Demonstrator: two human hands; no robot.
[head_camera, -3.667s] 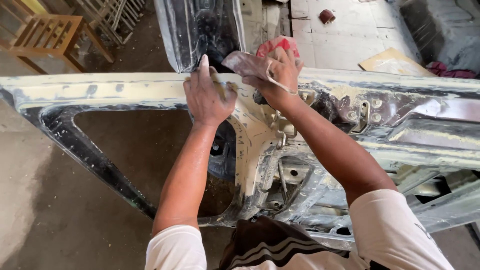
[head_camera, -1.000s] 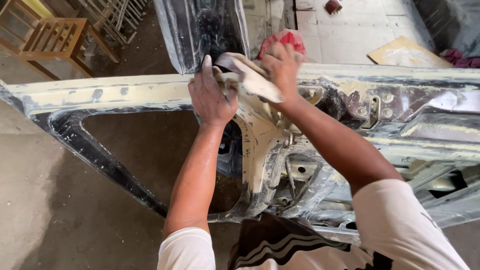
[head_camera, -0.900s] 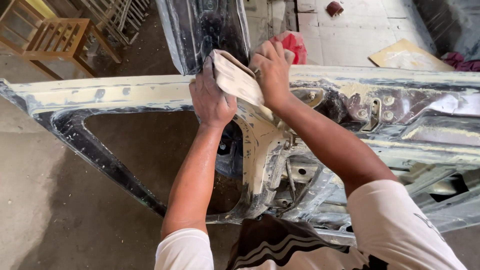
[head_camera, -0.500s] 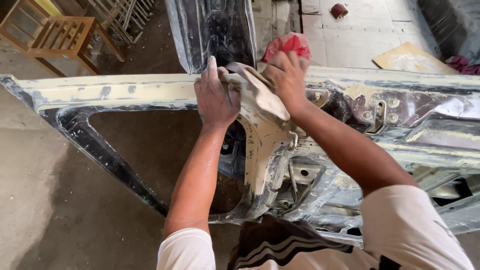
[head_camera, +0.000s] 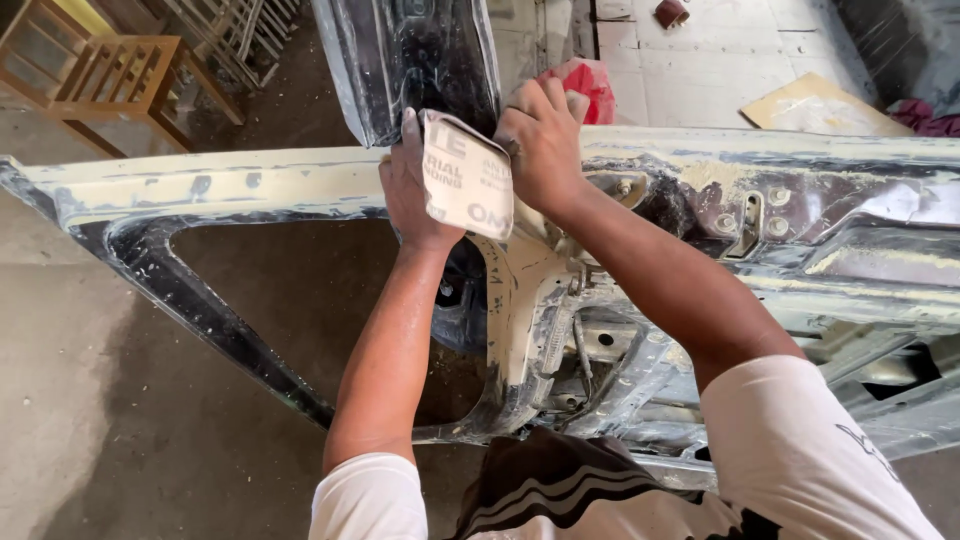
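Sandpaper sheet (head_camera: 466, 175) covers most of left hand (head_camera: 412, 190)'s fingers. Red cloth (head_camera: 594, 85) at 12 o'clock sits mostly behind right hand (head_camera: 543, 145). Car door frame (head_camera: 250, 185) cut off at 3 and 9 o'clock edges. Wooden chair (head_camera: 105, 80) at 10 o'clock clipped by frame edge.

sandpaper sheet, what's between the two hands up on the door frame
In the head view, the sandpaper sheet spans the gap between left hand and right hand, its printed backing facing the camera, above the door frame.

Concrete floor (head_camera: 120, 420), wooden stool (head_camera: 110, 80), perhaps cardboard (head_camera: 825, 105)
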